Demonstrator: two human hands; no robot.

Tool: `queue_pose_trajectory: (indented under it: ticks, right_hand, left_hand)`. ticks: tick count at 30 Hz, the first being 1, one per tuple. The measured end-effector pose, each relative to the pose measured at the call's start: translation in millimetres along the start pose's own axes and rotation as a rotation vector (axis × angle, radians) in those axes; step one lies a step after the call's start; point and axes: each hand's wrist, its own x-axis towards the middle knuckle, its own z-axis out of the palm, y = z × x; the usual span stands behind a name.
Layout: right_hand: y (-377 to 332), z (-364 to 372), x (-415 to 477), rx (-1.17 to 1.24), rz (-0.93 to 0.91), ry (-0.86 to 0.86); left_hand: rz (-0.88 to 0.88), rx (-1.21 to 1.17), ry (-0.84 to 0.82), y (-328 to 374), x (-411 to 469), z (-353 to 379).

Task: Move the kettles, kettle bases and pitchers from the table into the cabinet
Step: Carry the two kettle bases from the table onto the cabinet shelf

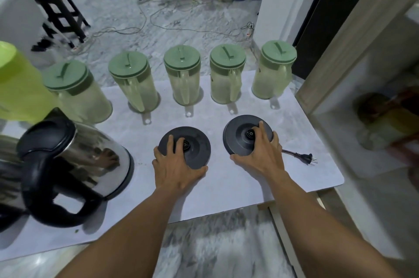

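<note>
Pale marble-patterned tabletop fills the middle of the room, with a row of five translucent plastic pitchers with green lids along its far edge and a shiny steel kettle with a black handle at the near left. The left hand clamps the left dark grey round kettle base, fingers spread over the top and thumb hooked on the near rim, so the disc lies just beyond the palm. The right hand grips the right dark grey round kettle base likewise. Its black plug lies on the table to the right, near the wooden-framed cabinet.
</note>
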Motion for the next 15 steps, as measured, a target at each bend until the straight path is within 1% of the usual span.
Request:
queue_pose_trajectory:
  ticks: [5, 10, 12, 15]
  right_hand:
    - [-0.7, -4.9, -1.0, -0.025, -0.010, 0.036]
    - [-1.1, -7.7, 0.2, 0.003, 0.031, 0.052]
    - [1.6, -5.7, -0.4, 0.010, 0.014, 0.025]
    - [6.8, -1.2, -1.8, 0.013, 0.007, -0.063]
  left_hand:
    - [0.018, -0.019, 0.031, 0.9, -4.3, -2.7]
    - [0.025, -0.023, 0.029, 2.2, -5.5, -6.5]
    - [0.023, -0.022, 0.023, 1.6, -6.3, -5.7]
    - [0.035, -0.027, 0.037, 2.2, -7.3, -4.3]
